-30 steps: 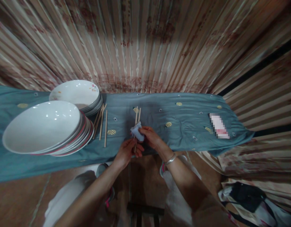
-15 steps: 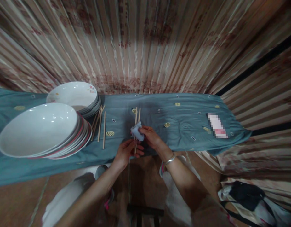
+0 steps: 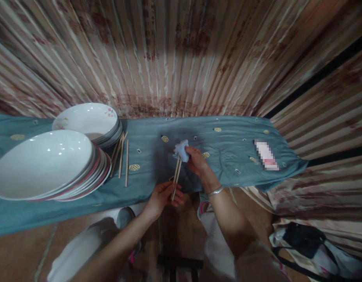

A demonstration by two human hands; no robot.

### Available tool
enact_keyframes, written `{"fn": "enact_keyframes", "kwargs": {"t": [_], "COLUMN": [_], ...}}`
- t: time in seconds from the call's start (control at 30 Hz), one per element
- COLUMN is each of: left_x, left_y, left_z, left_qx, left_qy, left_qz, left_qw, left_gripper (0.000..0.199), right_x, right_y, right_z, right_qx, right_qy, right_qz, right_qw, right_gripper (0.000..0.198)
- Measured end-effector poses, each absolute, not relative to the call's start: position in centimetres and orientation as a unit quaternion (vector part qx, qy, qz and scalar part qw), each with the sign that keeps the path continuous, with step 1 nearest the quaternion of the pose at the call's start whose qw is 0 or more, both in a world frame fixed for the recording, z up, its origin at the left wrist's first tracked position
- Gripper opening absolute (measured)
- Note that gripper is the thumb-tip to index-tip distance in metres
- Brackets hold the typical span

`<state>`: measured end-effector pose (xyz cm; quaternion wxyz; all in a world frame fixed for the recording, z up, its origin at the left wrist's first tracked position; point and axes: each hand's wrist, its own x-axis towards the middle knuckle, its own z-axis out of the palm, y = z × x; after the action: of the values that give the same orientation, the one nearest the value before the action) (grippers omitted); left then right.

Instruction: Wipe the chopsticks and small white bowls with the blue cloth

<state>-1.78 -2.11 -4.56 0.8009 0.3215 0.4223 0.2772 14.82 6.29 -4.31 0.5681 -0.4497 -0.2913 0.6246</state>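
Observation:
My left hand (image 3: pixel 163 197) pinches a pair of wooden chopsticks (image 3: pixel 176 176) by their near ends, over the table's front edge. Round their far ends is a crumpled pale blue cloth (image 3: pixel 181 151), which my right hand (image 3: pixel 196 159) grips. The cloth hides the chopstick tips. To the left, several loose chopsticks (image 3: pixel 127 163) lie on the tablecloth, some of them crossing beside the bowls.
A stack of large white bowls (image 3: pixel 48 164) stands at the left, with a second, flower-patterned stack (image 3: pixel 87 121) behind it. A pixelated flat object (image 3: pixel 266 155) lies on the teal tablecloth (image 3: pixel 222 149) at right. Pleated curtains (image 3: pixel 175 58) hang behind.
The cloth in my right hand has slid up the chopsticks to their far ends. My left hand has come slightly nearer and to the right, and the chopsticks now lean rightward.

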Motion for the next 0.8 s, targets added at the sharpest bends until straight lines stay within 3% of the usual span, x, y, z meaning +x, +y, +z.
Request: {"fn": "enact_keyframes", "kwargs": {"t": [0.37,0.8], "left_x": [-1.6,-2.5], "left_y": [-2.1,-0.5], "left_z": [-4.5,-3.9], "left_qx": [0.315,0.32], "left_qy": [0.425,0.445], "left_qz": [0.288,0.342], "left_qw": [0.798,0.763], "left_gripper": [0.043,0.037], "right_x": [14.6,11.4], "right_y": [6.0,3.8], "right_z": [-4.6,-5.1], "right_qx": [-0.448,-0.44], "right_qy": [-0.289,-0.323], "right_qz": [0.633,0.689], "right_qw": [0.561,0.477], "right_gripper": [0.019,0.023]}}
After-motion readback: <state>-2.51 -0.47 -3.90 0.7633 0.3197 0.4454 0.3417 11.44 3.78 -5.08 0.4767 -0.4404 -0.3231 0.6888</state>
